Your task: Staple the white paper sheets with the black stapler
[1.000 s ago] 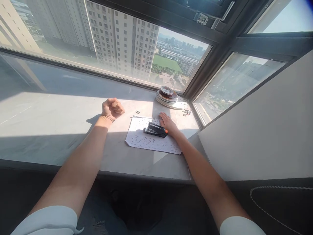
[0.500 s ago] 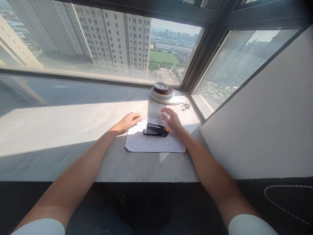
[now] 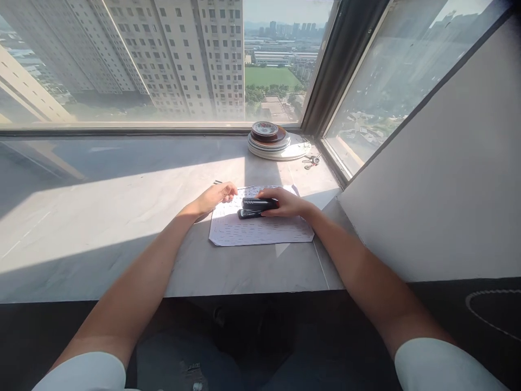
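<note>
A black stapler [image 3: 254, 207] lies on a printed sheet of paper [image 3: 256, 231] on a grey stone windowsill [image 3: 122, 217]. My right hand [image 3: 287, 203] is wrapped round the stapler's right end, fingers over its top. My left hand [image 3: 215, 194] rests at the sheet's upper left corner with its fingers curled in a loose pinch; what they hold, if anything, I cannot make out. A small dark strip [image 3: 217, 182] lies on the sill just beyond the left hand.
A stack of plates [image 3: 272, 142] stands in the sill's far right corner by the window frame, with a bunch of keys [image 3: 312, 159] beside it. A white wall [image 3: 427, 190] closes the right side. Glass panes run along the back.
My right hand has come down from hovering above the paper and closed on the stapler. My left hand moved from the open sill to the sheet's upper left corner. The view tilted downward.
</note>
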The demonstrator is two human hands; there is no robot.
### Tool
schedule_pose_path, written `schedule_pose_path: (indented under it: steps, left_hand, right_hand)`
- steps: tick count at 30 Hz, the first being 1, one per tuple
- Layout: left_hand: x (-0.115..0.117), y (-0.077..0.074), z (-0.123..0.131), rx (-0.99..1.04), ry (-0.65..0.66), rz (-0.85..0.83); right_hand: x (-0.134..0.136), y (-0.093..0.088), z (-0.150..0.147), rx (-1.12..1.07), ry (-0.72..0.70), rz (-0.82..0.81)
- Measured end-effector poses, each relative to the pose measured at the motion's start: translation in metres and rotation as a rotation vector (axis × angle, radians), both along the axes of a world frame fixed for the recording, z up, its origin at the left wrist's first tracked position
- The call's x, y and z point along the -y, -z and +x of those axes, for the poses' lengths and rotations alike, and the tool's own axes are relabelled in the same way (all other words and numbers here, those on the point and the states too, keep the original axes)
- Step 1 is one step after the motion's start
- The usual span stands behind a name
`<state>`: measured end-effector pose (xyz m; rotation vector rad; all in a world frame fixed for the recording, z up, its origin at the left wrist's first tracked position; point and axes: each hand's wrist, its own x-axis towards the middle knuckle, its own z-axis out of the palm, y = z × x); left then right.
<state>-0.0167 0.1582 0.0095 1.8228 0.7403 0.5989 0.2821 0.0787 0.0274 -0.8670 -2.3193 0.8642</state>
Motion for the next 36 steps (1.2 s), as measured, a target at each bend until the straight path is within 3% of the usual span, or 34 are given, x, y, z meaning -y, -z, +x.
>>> schedule_pose_path:
  steps: [5,11,18,29,36]
  left_hand:
    - [-0.002,0.0,-0.002,-0.028,0.032,0.015]
    - [0.008,-0.014,-0.002,-0.163,0.087,0.124]
    - [0.022,-0.029,0.002,-0.271,0.122,0.214]
    - [0.019,-0.027,0.002,-0.267,0.098,0.202]
    - [0.016,-0.021,-0.003,-0.235,0.095,0.176]
  right_hand:
    - [-0.003,0.005,0.006,-0.074,0.024,-0.031]
    - [-0.01,0.008,0.017,-0.24,0.138,-0.184]
    - [-0.011,0.012,0.006,-0.205,0.362,-0.064]
    - [-0.012,0.017,0.006,0.043,0.398,0.036]
    - [-0.004,0.01,0.007,-0.059,0.387,0.097]
